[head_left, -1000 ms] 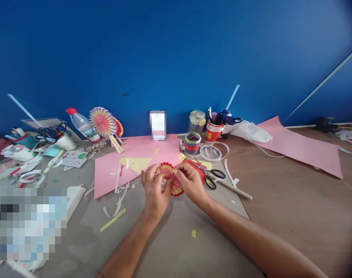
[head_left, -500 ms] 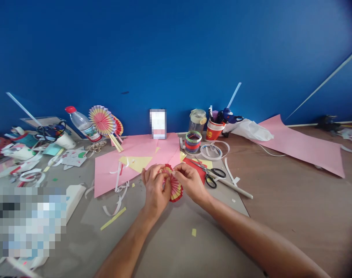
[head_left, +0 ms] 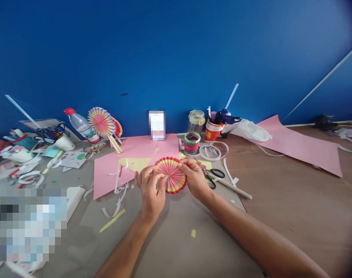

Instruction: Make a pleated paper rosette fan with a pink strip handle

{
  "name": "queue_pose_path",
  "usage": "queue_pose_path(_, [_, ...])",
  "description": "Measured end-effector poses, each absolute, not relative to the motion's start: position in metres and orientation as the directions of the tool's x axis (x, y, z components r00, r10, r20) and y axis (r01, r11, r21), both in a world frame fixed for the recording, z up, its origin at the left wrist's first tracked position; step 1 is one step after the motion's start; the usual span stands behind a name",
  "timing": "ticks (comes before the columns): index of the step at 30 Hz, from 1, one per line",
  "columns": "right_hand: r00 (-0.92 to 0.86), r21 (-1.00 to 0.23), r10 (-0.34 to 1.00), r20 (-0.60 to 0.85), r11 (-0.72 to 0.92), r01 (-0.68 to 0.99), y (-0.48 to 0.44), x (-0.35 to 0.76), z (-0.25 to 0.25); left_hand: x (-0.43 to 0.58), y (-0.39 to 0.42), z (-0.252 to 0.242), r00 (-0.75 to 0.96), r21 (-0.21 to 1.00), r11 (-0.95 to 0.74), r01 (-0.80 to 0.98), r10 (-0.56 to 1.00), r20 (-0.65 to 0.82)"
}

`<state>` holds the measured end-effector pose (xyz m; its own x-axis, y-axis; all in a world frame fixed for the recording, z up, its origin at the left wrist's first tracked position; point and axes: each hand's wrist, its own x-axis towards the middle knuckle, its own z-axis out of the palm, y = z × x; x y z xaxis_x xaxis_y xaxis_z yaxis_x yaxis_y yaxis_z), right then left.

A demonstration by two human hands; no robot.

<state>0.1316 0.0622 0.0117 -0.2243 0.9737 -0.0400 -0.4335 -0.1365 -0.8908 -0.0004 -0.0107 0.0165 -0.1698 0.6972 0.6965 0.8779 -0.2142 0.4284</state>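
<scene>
Left hand [head_left: 149, 190]: fingers closed in a pinch on the left rim of the pleated paper disc [head_left: 170, 175]; back of the hand toward the camera; forearm rises from the lower edge of the view.
Right hand [head_left: 195, 178]: fingertips pinched on the disc's right rim near the top; forearm comes in from the lower right corner on a diagonal.
Pleated paper disc: round and fanned fully open, with a pink centre, yellow band and red edge; held between both hands at the far end of the grey mat [head_left: 170, 247]; contact with the mat cannot be told.
Scissors [head_left: 213, 174]: black handles, just beside the right hand, blades partly hidden by it.
White stick [head_left: 235, 190]: lies right of the scissors, angled toward the near right.
Pink sheet [head_left: 106, 173]: directly behind the disc, carrying a yellow triangle [head_left: 135, 163].
Paper strips [head_left: 114, 202]: white curls left of the left hand, near it.
Tape rolls [head_left: 192, 142]: stacked, farther back, beside a red cup [head_left: 213, 132] of tools.
Back edge: blue wall [head_left: 176, 50] closes the table [head_left: 294, 208].
Open room: widest stretch of table lies right of the right forearm; left side crowded with clutter.
</scene>
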Motion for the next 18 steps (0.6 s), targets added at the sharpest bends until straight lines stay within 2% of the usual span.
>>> queue_pose_path(3, [-0.168, -0.868, 0.985, -0.043, -0.12, -0.481, 0.063, 0.132, 0.012, 0.002, -0.012, 0.016, -0.148, 0.413, -0.222, 0.883, 0.704, 0.694])
queue_pose_path(9, [-0.108, -0.882, 0.994, -0.026, -0.074, -0.466, 0.062, 0.13, 0.012, 0.003, -0.008, 0.012, -0.148, 0.394, -0.208, 0.895, 0.695, 0.703])
queue_pose_path(18, [-0.09, -0.872, 0.996, 0.019, -0.027, -0.489, 0.055, 0.126, 0.007, -0.001, -0.002, 0.006, -0.144, 0.391, -0.204, 0.897, 0.703, 0.696])
